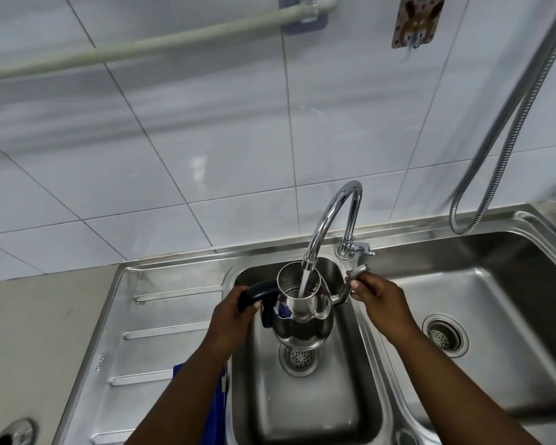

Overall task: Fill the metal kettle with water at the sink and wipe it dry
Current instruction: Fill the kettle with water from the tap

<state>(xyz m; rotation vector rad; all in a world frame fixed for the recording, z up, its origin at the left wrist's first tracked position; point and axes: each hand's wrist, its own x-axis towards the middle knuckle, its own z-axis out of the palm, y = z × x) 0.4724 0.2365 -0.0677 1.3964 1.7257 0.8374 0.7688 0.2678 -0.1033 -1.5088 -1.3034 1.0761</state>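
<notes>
Both forearms were extended from the lower edge toward the centre of the frame. The left hand (230,311) was curled closed left of centre; the right hand (379,301) was pinched shut right of centre.

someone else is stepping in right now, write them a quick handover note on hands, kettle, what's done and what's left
Left hand: closed on the kettle's black handle.
Right hand: pinching the spout.
Kettle: lid off, held upright above the small basin, over its drain.
Tap: running, with the stream falling straight into the kettle's mouth.
Done: filling has started; the water level cannot be read.
Left: finish filling, shut the tap, wipe the kettle dry. Something blue, maybe a cloth, lies at the basin's left edge.
</notes>
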